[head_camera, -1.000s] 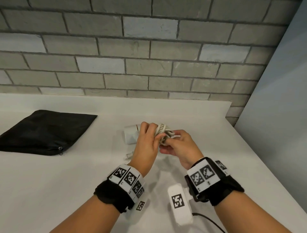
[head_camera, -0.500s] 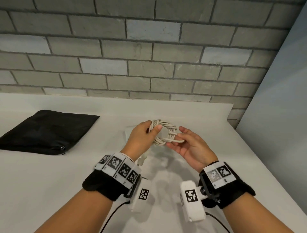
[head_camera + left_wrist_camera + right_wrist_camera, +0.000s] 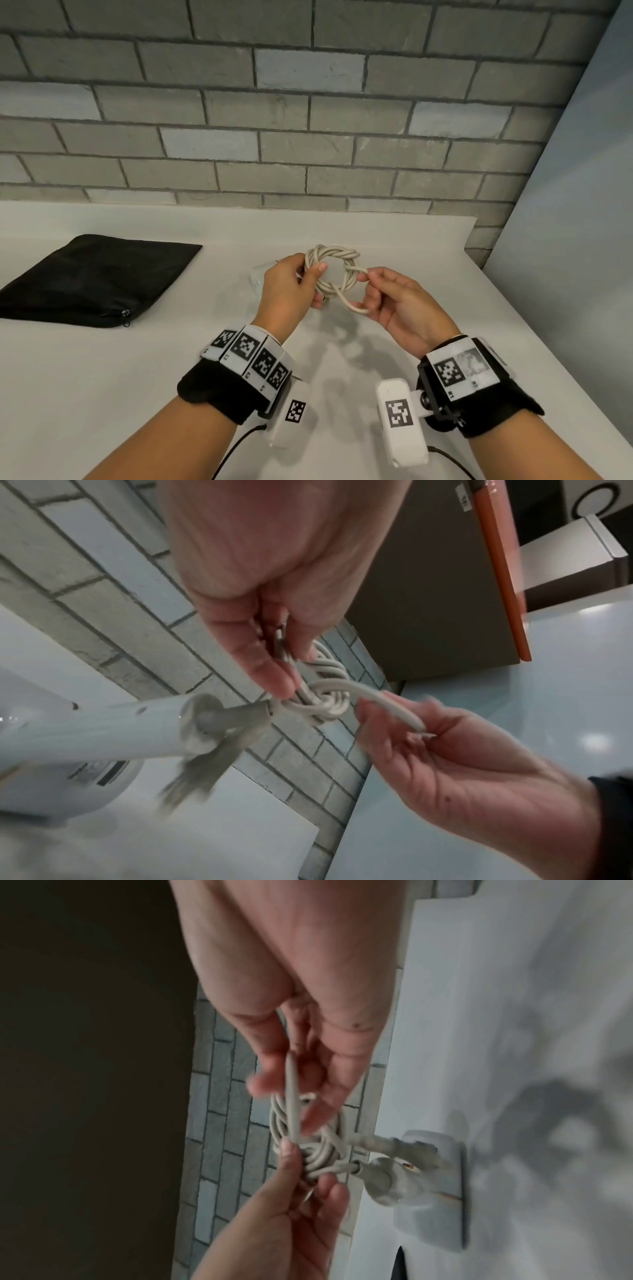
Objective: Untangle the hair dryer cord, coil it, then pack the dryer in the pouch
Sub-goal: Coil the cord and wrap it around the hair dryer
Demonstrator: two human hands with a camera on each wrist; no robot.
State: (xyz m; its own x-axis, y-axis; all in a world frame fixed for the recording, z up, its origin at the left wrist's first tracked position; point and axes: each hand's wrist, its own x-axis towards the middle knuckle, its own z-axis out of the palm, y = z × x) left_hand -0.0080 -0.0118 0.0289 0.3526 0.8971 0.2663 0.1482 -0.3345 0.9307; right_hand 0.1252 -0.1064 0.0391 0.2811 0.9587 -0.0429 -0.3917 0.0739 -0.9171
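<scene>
A white cord coil is held up above the white table, with strands twisted round the ring. My left hand grips the coil's left side, thumb on the front. My right hand pinches a loose loop of cord that sticks out at the coil's lower right. The white hair dryer is mostly hidden behind my left hand; its handle and strain relief show in the left wrist view, its body in the right wrist view. The black zip pouch lies flat at the left.
A grey brick wall runs along the table's back edge. A pale panel stands at the right, beside the table's right edge. Wrist camera cables hang under both forearms.
The coil went from bunched between both hands to an open ring facing me. My right hand moved from under the coil to pinching a loop drawn out at its right.
</scene>
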